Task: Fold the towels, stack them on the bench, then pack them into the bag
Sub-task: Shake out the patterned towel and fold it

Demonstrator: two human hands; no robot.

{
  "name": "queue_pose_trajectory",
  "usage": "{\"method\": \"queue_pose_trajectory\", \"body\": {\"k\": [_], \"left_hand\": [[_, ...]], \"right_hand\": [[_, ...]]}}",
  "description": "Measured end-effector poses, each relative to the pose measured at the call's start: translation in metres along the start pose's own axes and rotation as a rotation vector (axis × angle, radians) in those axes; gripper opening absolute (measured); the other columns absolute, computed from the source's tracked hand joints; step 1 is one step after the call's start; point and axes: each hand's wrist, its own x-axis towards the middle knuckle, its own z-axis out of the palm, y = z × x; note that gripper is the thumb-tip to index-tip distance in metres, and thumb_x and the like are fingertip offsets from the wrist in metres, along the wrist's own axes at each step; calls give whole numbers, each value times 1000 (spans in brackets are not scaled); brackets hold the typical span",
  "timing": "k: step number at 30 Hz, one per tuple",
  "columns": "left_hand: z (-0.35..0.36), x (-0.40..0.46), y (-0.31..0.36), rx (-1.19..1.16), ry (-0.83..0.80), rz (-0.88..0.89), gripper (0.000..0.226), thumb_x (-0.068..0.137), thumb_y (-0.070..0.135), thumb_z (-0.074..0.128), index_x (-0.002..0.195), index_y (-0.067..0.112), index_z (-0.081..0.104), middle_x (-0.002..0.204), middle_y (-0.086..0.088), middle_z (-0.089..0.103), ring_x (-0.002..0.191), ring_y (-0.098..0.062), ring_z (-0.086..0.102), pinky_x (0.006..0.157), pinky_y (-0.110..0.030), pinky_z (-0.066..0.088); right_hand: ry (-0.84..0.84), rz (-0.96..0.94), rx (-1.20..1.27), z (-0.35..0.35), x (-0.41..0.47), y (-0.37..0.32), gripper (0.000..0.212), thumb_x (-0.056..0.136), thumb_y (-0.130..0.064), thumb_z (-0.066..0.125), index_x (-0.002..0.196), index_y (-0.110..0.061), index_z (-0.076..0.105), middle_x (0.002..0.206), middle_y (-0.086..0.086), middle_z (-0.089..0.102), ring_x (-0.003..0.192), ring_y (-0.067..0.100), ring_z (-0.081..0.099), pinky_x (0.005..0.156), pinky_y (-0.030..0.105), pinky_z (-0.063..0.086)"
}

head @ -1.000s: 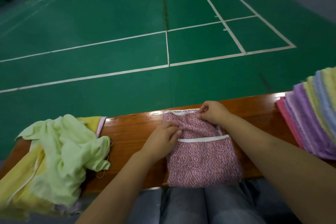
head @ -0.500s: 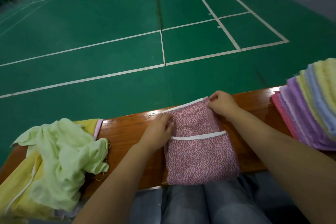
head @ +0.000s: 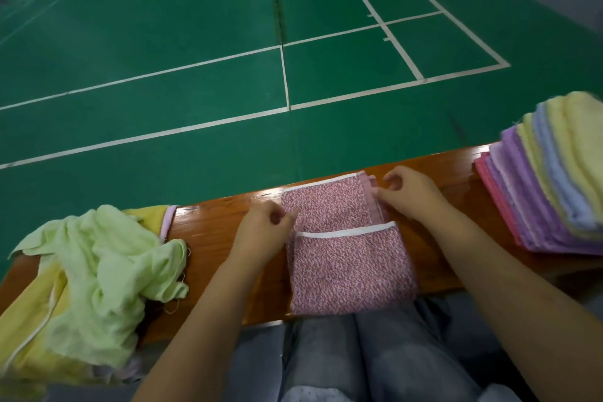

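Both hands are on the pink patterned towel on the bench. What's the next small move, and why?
Probably fold the far half toward you. The left hand pinches the left edge of the pink towel and the right hand pinches its far right corner. The near half already lies folded, its white hem across the middle. The finished stack sits to the right.

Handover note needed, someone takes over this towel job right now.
Left hand: pinches the left edge of the pink speckled white-trimmed towel.
Right hand: pinches its far right corner.
The towel lies partly folded on the brown wooden bench.
Done: stack of folded pastel towels at the bench's right end.
Left: finish this fold, fold the crumpled green and yellow cloths, pack. No bag in view.
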Motion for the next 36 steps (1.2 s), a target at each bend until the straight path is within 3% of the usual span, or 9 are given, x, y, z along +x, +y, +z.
{"method": "queue_pose_trajectory", "body": {"k": [2, 5, 8, 10, 12, 16, 23, 33, 36], "left_hand": [[1, -27, 2, -107, -102, -127, 22, 89, 45, 60, 92, 23, 57, 89, 8, 59, 79, -5, 54, 59, -20, 39], [15, -50, 2, -169, -202, -184, 33, 86, 42, 66, 108, 21, 54, 97, 10, 56, 86, -7, 55, 67, -21, 44], [21, -64, 8, -548, -221, -301, 43, 80, 30, 75, 114, 14, 53, 101, 5, 62, 86, -14, 63, 65, -24, 53], [20, -68, 11, -763, -256, -331, 51, 74, 28, 80, 117, 9, 59, 105, -5, 70, 89, -23, 70, 76, -36, 59], [15, -74, 12, -857, -283, -270, 40, 79, 18, 75, 116, 9, 63, 105, -10, 72, 92, -26, 71, 83, -40, 57], [3, -85, 16, -1022, -269, -148, 32, 85, 2, 63, 116, 10, 64, 104, -7, 73, 93, -21, 70, 71, -30, 55], [-33, -96, 32, -1078, -129, 76, 33, 76, 13, 66, 108, 19, 65, 105, 0, 71, 104, -20, 64, 82, -33, 52], [-142, -104, 113, -1077, 181, 572, 22, 74, 12, 65, 95, 14, 66, 83, 7, 72, 80, -9, 62, 76, -26, 50], [-159, -102, 125, -1021, 223, 624, 18, 76, 11, 68, 94, 15, 66, 82, 7, 71, 79, -10, 62, 74, -26, 51]], "right_hand": [[-107, 57, 55, -10, -32, 11, 48, 83, -42, 68, 121, -15, 54, 116, 5, 57, 104, 22, 56, 79, 31, 45], [-257, 109, 149, -3, -68, 31, 55, 75, -39, 77, 119, -12, 56, 113, 4, 60, 102, 21, 59, 89, 39, 50], [-228, 103, 296, 10, -80, 39, 52, 73, -17, 81, 117, -2, 58, 109, 9, 65, 96, 21, 62, 89, 38, 50], [-206, 115, 378, 11, -84, 37, 47, 73, -10, 80, 115, -4, 59, 110, 10, 66, 97, 22, 62, 90, 40, 51], [-196, 106, 429, 5, -88, 35, 42, 74, -9, 78, 112, -9, 60, 109, 7, 65, 99, 22, 62, 88, 39, 51], [-113, -29, 489, -14, -104, 27, 23, 80, -10, 72, 100, -16, 63, 100, 0, 66, 98, 18, 61, 77, 28, 49], [-188, -270, 716, -55, -125, -6, 25, 88, -7, 60, 107, -23, 59, 106, 0, 67, 100, 11, 63, 87, 29, 52], [-4, -676, 825, -151, -145, -109, 13, 91, -4, 55, 95, -17, 56, 68, -10, 68, 64, 1, 62, 61, 18, 51], [26, -699, 823, -169, -144, -124, 10, 91, -5, 56, 99, -12, 55, 73, -4, 64, 61, 1, 61, 60, 17, 52]]}}
